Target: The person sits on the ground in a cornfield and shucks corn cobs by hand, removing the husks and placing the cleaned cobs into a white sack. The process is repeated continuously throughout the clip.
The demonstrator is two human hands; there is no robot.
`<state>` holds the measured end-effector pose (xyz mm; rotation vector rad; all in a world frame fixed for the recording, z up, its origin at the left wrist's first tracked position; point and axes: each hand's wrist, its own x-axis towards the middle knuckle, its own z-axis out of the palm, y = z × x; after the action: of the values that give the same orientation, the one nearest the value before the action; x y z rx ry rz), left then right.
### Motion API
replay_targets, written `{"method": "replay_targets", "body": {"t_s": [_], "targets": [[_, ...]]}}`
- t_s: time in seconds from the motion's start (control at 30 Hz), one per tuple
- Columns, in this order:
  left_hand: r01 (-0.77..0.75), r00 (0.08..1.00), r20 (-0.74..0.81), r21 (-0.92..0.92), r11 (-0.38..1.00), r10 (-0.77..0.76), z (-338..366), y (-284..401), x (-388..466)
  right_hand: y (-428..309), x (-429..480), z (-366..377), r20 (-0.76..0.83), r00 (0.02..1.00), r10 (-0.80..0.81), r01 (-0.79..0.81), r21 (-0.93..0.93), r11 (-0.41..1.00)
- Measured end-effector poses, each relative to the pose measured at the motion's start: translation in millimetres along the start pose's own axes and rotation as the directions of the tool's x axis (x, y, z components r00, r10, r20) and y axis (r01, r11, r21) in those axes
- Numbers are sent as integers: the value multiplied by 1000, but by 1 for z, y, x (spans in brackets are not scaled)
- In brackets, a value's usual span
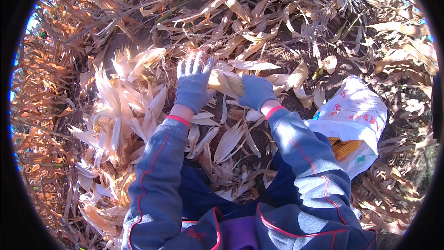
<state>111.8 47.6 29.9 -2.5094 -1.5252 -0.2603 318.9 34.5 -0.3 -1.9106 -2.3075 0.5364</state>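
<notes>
My right hand (256, 92), in a grey work glove, grips one end of an ear of corn (225, 82) wrapped in dry, pale husk. The ear lies crosswise, its other end pointing at my left hand (194, 83). That hand, gloved too, has its fingers apart, palm down, close beside the husk; whether its thumb touches the ear is hard to see. Reddish corn silk (194, 55) tangles around the left fingertips. At my right stands a white woven sack (357, 111) bearing red writing, its mouth towards me, with husked yellow corn cobs (343, 149) inside.
A heap of stripped corn husks (121, 111) lies to my left. Behind it rise dry standing corn stalks (45, 104). Fallen stalks and leaves (236, 14) cover the soil ahead. Loose husks (230, 142) lie between my legs.
</notes>
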Motion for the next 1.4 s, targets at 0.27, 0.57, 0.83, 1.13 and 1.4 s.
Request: {"method": "replay_targets", "body": {"t_s": [0.27,0.57,0.83,1.13,1.4], "targets": [[176,865,498,-405,897,55,18,4,-16,-15,-15,19,-97,944,-316,292,-201,935],[12,959,269,-350,937,88,18,-8,-25,22,-5,-6,41,981,-188,186,43,982],[-147,989,-25,-282,948,146,8,-34,-33,83,-8,8,288,905,-313,123,528,841],[-118,991,-92,-309,944,94,-32,-24,-28,71,-7,11,-32,993,-116,119,387,915],[-89,996,-27,-322,943,84,-19,-36,-33,52,-19,-7,251,941,-225,-41,747,663]]}}
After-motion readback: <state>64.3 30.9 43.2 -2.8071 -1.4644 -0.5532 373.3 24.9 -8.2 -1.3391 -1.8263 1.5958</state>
